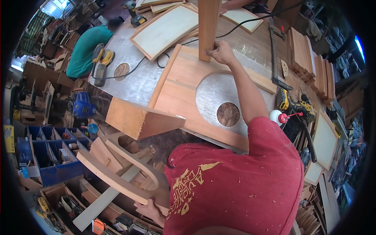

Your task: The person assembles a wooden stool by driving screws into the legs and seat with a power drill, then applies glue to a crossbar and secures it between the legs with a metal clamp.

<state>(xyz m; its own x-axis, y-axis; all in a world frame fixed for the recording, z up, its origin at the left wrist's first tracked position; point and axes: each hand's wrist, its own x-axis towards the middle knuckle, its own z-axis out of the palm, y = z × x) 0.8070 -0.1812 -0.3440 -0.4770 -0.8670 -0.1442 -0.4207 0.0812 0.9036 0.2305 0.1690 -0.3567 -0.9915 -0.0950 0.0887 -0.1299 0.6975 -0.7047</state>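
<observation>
My right hand (222, 52) is closed on the lower edge of an upright wooden post (207, 29), whose top runs out of view. The post's lower end is over a wooden panel (176, 84) with a large round cutout, through which the metal tabletop shows. Low on the left, my left hand (150, 212) grips the edge of a curved wooden piece (113, 176) with two bent arms; part of that hand is hidden by my red shirt. A thick wooden block (143, 119) juts from the panel's near left corner.
Framed white panels (166, 31) and an orbital sander (103, 56) lie on the metal tabletop (135, 88). A black cord crosses it. Cordless drills (295, 105) and a glue bottle (277, 116) sit at right. A person in green crouches left; another person's arm (239, 4) reaches in above.
</observation>
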